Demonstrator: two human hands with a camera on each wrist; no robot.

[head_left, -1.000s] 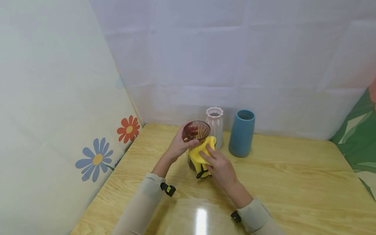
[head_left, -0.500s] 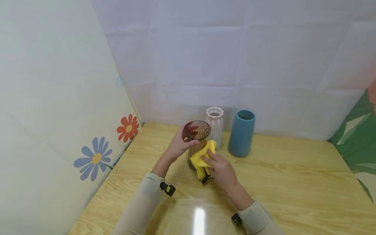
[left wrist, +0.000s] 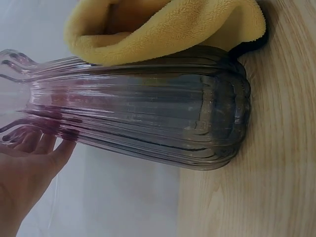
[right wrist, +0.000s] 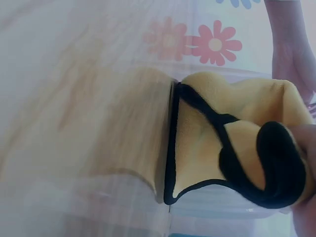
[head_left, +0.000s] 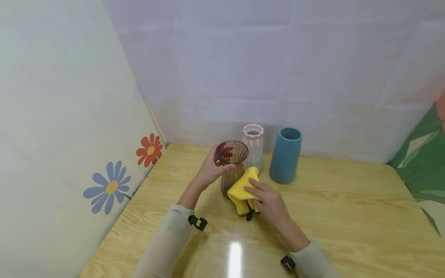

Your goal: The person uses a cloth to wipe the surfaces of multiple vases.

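A ribbed glass vase, reddish at the flared rim and smoky grey lower down, stands upright on the wooden table. My left hand grips its neck just below the rim; in the left wrist view the fingers lie against the purple-tinted neck. A yellow cloth with black edging is pinched in my right hand and lies against the vase's right side. Seen from the right wrist, the cloth hangs in folds down to the tabletop, hiding part of the vase.
Close behind the glass vase stands a pale pink vase with a scalloped rim. Right of it is a blue vase. The wooden table meets a white backdrop behind, with flower-printed sheets at left and right.
My right hand has moved slightly right and down with the cloth, uncovering more of the vase's front. The left hand keeps its grip on the neck.
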